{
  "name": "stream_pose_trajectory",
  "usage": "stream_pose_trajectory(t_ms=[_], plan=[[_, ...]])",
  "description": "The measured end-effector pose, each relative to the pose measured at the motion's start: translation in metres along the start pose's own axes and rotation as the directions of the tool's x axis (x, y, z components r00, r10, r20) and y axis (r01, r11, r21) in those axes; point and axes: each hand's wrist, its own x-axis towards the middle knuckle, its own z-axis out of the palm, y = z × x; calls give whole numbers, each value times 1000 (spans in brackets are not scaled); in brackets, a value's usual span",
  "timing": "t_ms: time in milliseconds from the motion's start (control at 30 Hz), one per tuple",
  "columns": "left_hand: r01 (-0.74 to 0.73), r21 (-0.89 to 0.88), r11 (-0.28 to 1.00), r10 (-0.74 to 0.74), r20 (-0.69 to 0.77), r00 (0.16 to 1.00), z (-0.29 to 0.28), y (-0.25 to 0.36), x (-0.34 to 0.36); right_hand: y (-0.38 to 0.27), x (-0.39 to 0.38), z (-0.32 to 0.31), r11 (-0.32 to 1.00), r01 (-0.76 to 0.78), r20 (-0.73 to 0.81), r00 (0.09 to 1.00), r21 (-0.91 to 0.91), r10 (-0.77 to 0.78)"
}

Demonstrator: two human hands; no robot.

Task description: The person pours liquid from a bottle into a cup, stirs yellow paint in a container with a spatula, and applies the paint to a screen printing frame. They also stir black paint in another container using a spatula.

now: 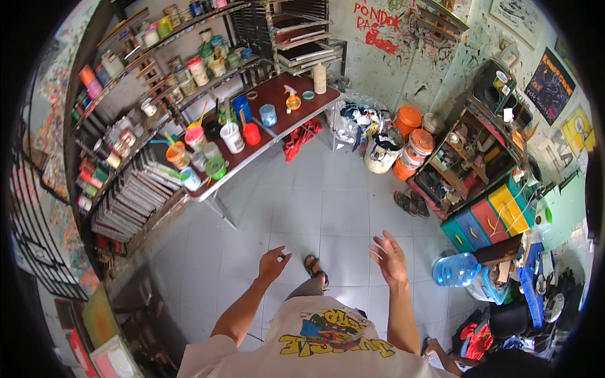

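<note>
Pretty packed paint room here. Most of the middle is taken up by a pale tiled floor (296, 214). The upper left wall is lined with shelves (214, 82), all crammed with jars and tubs. In front of them a long maroon table (274, 94) has been set, with paint pots crowded at its near end. Over on the right, an open-fronted cabinet (495, 126) is stuffed with odds and ends, and a multicoloured drawer unit (485, 220) can be seen just beside it. A row of flat frames (135, 195) is leaned on edge under the shelves. By the table's far end, a white bucket (381, 160) is grouped with orange ones, and a red cloth (302, 140) is draped low at the table's edge.

Nearest to the right hand (391, 259), off to its right, a clear blue water jug (456, 269) is seen lying by the clutter. That hand is held up above the floor, palm open, fingers spread. The left hand (273, 263) is held out too, fingers loosely curled but not closed; it's placed just beside a sandalled foot (313, 266), as seen from above. Smallest up: on the table, a red pot (251, 133) and an orange spray bottle (292, 101) can be spotted.
</note>
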Motion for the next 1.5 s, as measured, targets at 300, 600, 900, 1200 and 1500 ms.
stream_pose_trajectory(t_ms=[300, 600, 900, 1200, 1500], plan=[[109, -170, 979, -110, 5, 994, 34, 34, 250, -70, 202, 1, 961, 97, -233, 959, -258, -160], [316, -219, 923, -362, -224, 905, 73, 32, 515, -59, 464, -32, 930, 6, -138, 989, -367, -61], [537, -162, 828, -554, -382, 740, 101, -28, 718, -163, 681, 144, 694, 65, 156, 985, -717, 69], [695, 56, 717, -671, -219, 709, 107, -64, 852, -155, 828, 265, 202, 390, 387, 920, -898, -56], [748, -180, 639, -761, -291, 580, 110, -54, 831, -126, 946, 388, 180, 507, 489, 861, -843, -139]])
